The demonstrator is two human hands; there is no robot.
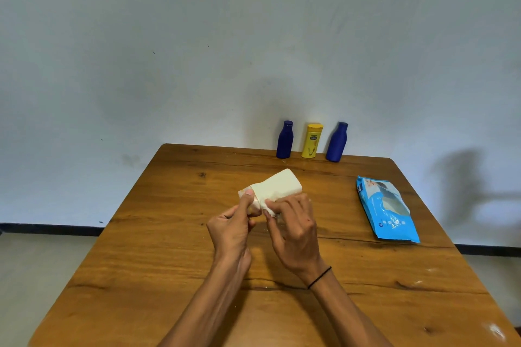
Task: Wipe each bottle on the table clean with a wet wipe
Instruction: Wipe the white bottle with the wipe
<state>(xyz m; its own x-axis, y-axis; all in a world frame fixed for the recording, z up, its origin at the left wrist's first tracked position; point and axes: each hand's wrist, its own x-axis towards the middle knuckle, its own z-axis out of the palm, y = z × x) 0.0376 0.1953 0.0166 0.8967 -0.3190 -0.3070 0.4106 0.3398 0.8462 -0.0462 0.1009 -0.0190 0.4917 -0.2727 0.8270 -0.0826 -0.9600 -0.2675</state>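
Observation:
A cream bottle is held tilted above the middle of the wooden table. My left hand grips its lower end, thumb on top. My right hand pinches a white wet wipe against the bottle's near side. Three bottles stand at the table's far edge by the wall: a dark blue bottle, a yellow bottle and a second dark blue bottle that leans slightly.
A blue pack of wet wipes lies flat on the right side of the table. A pale wall rises just behind the far edge. The floor shows to the left and right of the table.

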